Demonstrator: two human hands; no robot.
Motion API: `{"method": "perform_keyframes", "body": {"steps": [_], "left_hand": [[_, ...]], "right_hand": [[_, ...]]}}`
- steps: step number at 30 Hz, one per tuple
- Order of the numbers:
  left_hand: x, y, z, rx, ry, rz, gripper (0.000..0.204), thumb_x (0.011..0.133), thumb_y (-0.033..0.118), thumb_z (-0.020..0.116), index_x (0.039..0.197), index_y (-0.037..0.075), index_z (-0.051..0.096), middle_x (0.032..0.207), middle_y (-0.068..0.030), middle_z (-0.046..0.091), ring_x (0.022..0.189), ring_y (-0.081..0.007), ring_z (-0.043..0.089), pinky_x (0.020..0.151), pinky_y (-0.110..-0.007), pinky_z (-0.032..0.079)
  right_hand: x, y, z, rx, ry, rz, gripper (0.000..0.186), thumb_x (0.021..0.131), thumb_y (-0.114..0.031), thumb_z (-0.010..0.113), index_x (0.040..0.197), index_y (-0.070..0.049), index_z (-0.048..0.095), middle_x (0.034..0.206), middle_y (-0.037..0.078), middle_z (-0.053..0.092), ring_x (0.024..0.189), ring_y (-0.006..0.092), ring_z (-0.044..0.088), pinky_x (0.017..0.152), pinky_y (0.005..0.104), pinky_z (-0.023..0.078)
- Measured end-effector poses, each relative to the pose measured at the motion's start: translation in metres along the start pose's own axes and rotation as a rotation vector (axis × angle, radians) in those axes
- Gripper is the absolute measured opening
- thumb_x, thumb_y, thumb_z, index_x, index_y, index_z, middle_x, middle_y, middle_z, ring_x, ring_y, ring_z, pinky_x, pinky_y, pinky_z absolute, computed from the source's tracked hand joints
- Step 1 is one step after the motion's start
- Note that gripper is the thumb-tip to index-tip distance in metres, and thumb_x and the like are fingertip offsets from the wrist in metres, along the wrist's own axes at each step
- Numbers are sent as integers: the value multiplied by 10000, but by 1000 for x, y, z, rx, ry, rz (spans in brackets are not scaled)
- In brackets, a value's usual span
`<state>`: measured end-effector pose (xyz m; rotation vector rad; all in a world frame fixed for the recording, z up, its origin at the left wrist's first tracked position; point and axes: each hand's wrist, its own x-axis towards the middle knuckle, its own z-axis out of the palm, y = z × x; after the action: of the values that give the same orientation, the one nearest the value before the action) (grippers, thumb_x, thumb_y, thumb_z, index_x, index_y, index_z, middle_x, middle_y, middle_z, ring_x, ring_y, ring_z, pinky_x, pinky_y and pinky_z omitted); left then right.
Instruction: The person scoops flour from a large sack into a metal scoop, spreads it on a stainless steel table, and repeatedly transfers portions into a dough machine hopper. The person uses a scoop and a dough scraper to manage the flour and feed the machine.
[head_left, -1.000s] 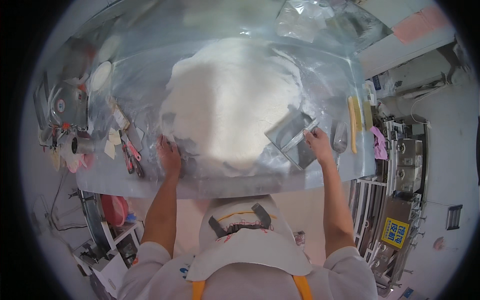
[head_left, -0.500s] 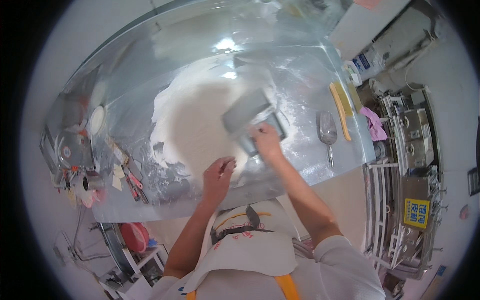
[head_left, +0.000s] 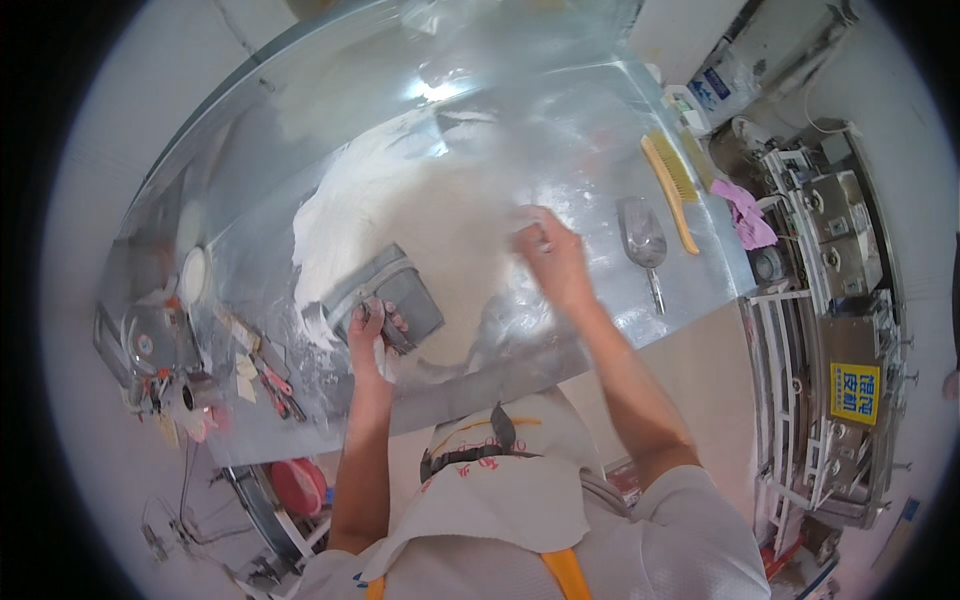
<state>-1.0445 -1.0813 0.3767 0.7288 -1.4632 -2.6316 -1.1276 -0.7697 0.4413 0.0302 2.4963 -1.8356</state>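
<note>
My left hand [head_left: 372, 330] grips the handle of a grey metal flat-plated tool [head_left: 409, 285], which lies tilted over the left part of a spread of white powder [head_left: 330, 220] on the metal table [head_left: 260, 150]. My right hand [head_left: 545, 240] is at the powder's right side, apart from the tool, with fingers curled; what they hold, if anything, I cannot make out. Right of it lie a metal scoop [head_left: 642, 232] and a wooden-handled brush [head_left: 668, 185].
At the left stand white plates [head_left: 196, 275], a steel cup [head_left: 200, 394] and tools with pink handles [head_left: 275, 382]. A pink cloth [head_left: 745, 210] lies at the right edge, beside steel machines [head_left: 840, 260]. A red basin [head_left: 298, 485] is below the table's left edge.
The metal tool has passed from my right hand to my left and moved leftward. My right hand has moved off it, inward from where it was. The view has turned somewhat.
</note>
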Motion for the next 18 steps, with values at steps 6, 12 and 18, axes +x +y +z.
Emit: {"method": "perform_keyframes", "body": {"steps": [6, 12, 18], "left_hand": [[1, 52, -5, 1207, 55, 389, 142, 1002, 81, 656, 1085, -21, 709, 848, -168, 706, 705, -289, 669, 648, -365, 492], [6, 97, -20, 1471, 80, 411, 193, 966, 49, 645, 1143, 17, 716, 927, -274, 702, 884, -499, 659, 757, -484, 520], [0, 110, -92, 1375, 159, 322, 153, 968, 80, 679, 1089, -9, 708, 781, -168, 693, 622, -250, 636, 597, -371, 478]], "right_hand": [[-19, 198, -134, -958, 351, 93, 455, 854, -185, 729, 1255, 8, 635, 1200, 229, 672, 1195, 421, 608, 1063, 522, 438], [-58, 295, -179, -1022, 210, 471, 328, 903, -279, 750, 1077, -11, 676, 1061, 240, 711, 1009, 438, 693, 862, 541, 545], [-56, 256, -160, -172, 130, 573, 298, 1009, -275, 689, 1058, 9, 614, 880, 127, 663, 867, 247, 677, 767, 427, 535]]}}
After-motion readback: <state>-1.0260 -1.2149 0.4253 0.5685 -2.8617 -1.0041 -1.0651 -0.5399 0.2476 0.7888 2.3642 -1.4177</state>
